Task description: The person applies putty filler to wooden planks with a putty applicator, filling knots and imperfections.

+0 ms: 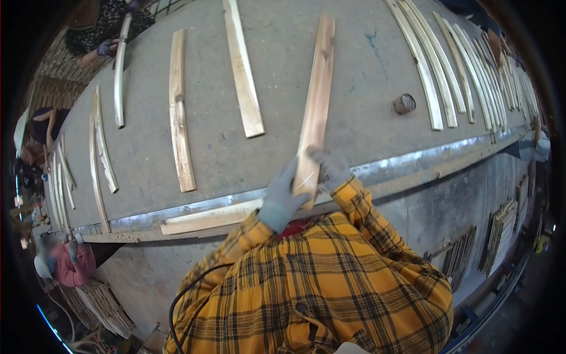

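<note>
A long wooden slat (316, 106) points away from my body over the grey conveyor belt (265, 159), its near end close to my chest. My left hand (282, 194), in a grey glove, grips the slat's left edge near that end. On the opposite edge, my right hand (332, 167), also gloved, holds the slat a little farther up; its fingers are slightly blurred. Another slat (212, 217) lies crosswise along the metal edge, its right end reaching my left wrist.
More slats lie on the belt, one (178, 112) at left and another (243, 71) ahead. A small dark can (404, 104) stands to the right, before several slats (439, 65). A person in a pink top (76, 264) and other workers are around the belt.
</note>
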Demonstrator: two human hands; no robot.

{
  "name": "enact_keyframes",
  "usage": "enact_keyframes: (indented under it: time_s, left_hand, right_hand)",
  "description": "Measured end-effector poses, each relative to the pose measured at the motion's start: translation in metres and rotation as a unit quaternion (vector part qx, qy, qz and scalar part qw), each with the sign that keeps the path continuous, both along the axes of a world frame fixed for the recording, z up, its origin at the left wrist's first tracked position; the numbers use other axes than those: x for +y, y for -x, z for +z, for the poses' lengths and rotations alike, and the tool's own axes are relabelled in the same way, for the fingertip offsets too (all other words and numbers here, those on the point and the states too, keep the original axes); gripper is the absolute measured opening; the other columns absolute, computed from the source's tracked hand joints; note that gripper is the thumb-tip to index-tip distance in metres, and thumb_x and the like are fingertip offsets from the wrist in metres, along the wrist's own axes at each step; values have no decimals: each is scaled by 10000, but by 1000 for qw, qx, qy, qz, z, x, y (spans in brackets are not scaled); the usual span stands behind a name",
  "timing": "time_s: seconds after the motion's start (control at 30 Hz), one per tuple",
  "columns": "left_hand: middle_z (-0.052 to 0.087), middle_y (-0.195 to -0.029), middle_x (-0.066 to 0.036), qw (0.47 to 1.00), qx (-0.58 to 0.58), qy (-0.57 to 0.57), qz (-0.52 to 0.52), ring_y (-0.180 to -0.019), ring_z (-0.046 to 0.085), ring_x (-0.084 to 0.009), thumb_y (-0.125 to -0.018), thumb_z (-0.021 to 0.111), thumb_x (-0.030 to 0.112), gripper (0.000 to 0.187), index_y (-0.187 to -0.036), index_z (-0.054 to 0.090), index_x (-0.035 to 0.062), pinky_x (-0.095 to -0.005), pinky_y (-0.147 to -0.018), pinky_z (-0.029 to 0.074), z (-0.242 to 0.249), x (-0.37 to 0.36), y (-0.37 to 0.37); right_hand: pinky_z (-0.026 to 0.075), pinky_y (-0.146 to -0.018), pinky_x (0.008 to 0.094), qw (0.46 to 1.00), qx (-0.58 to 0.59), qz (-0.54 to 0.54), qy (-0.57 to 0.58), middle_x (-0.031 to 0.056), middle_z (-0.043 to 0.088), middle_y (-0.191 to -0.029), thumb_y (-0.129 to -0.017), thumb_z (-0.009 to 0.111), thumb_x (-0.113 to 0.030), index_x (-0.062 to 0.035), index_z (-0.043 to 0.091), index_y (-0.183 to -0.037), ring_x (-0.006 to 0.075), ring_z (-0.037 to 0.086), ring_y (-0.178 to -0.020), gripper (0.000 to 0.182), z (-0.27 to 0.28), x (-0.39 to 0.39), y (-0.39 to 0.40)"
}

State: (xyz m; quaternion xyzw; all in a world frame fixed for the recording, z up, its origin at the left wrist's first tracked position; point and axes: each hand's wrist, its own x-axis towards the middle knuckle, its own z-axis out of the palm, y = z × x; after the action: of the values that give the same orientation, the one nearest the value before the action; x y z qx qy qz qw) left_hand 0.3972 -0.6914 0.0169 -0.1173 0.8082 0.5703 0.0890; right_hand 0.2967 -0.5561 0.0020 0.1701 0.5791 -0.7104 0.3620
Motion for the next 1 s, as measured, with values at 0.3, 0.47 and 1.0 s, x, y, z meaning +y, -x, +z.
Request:
enact_keyframes:
  time_s: [0.3, 0.47, 1.0]
  left_hand:
    - [563, -1079, -129, 927, -26, -374, 37, -948, 570, -179, -823, 596, 52, 555, -1320, 353, 9, -278, -819, 477, 7, 16, 46]
    - [576, -1044, -110, 960, -8, -271, 63, -909, 583, -161, -843, 580, 70, 456, -1269, 428, 12, -263, -764, 492, -6, -7, 43]
    - [587, -984, -67, 971, 57, 41, 229, -835, 564, -149, -816, 591, 82, 391, -1199, 517, 66, -273, -729, 480, -49, -68, 24]
  right_hand:
    - [514, -496, 273, 990, 92, -102, 24, 63, 621, -768, -742, 701, -365, -36, 588, -1004, 156, 597, -597, 435, 17, 138, 89]
    - [508, -493, 248, 963, 156, 9, -222, 86, 638, -779, -742, 687, -418, 10, 587, -1037, 159, 605, -558, 530, 56, 211, 180]
    - [455, -842, 398, 600, 463, 223, -613, 127, 576, -1051, -713, 678, -403, -228, 358, -1341, 279, 584, -955, 726, 75, 203, 192]
